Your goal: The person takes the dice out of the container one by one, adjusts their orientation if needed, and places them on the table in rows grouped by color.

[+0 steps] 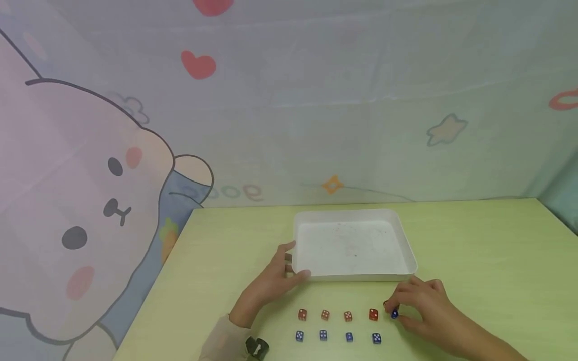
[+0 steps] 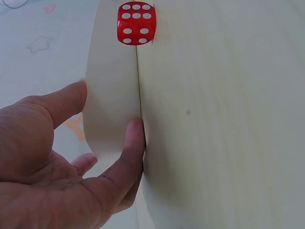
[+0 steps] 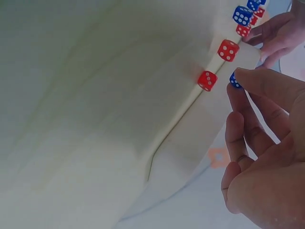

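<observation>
A white tray (image 1: 354,277) stands on the table. My left hand (image 1: 276,276) grips its front left corner, thumb at the front rim and fingers along the left wall. In the left wrist view, a red die (image 2: 137,24) shows near the tray's wall. My right hand (image 1: 422,306) pinches a blue die (image 3: 235,80) between thumb and index finger, beside the right end of the dice rows. Close to those fingertips is a red die (image 3: 207,81), partly hidden by the hand in the head view. Another red die (image 1: 373,315) and a blue die (image 1: 377,338) lie to the left.
More red dice (image 1: 325,315) lie in a row before the tray, with a row of blue dice (image 1: 322,335) nearer me. The pale green table (image 1: 487,250) reaches back to a printed cloth (image 1: 289,125). A dark band (image 1: 257,347) is on my left wrist.
</observation>
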Demonstrator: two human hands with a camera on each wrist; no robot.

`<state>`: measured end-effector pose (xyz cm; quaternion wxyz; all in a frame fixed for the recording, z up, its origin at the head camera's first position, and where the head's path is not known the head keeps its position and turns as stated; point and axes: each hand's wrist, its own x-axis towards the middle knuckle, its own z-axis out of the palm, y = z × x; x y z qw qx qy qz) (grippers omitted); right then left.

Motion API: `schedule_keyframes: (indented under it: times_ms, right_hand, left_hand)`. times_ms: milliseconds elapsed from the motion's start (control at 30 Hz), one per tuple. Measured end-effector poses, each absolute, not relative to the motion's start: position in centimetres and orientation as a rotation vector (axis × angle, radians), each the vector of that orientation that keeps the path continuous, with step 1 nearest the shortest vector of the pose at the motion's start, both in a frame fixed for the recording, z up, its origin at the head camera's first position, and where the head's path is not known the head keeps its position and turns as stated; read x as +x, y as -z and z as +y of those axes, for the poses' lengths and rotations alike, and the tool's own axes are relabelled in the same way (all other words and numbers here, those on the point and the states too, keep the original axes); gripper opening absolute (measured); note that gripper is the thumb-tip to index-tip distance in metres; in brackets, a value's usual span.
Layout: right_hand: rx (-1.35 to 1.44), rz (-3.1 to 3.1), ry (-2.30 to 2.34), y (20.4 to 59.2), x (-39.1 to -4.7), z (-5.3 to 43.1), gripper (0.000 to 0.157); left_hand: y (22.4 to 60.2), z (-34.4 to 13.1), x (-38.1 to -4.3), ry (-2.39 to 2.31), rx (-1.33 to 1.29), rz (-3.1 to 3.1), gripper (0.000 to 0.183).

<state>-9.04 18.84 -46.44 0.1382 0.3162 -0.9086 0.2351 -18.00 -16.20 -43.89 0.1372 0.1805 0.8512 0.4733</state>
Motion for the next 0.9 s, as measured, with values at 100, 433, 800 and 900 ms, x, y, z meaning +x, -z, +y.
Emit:
schedule_keyframes:
  times_ms: [100, 433, 800, 900]
  right_hand:
    - [0.919, -2.698, -0.692, 46.7, -8.9, 18.7, 0.038]
    - [0.949, -2.701, -0.700, 47.5, -8.4, 18.0, 0.042]
    - [0.972, -2.651, -0.656, 47.8, -8.4, 18.1, 0.040]
    - [0.974, -2.639, -0.638, 47.9, -8.3, 18.3, 0.041]
  left_hand:
    - [44.0, -16.3, -18.0, -1.367, 0.517, 2.467, 0.086]
    - [44.2, -16.6, -18.4, -1.366, 0.505, 2.469, 0.085]
    - [44.4, -16.5, -18.5, -1.366, 0.512, 2.467, 0.085]
    - [44.3, -16.3, -18.4, -1.364, 0.511, 2.467, 0.085]
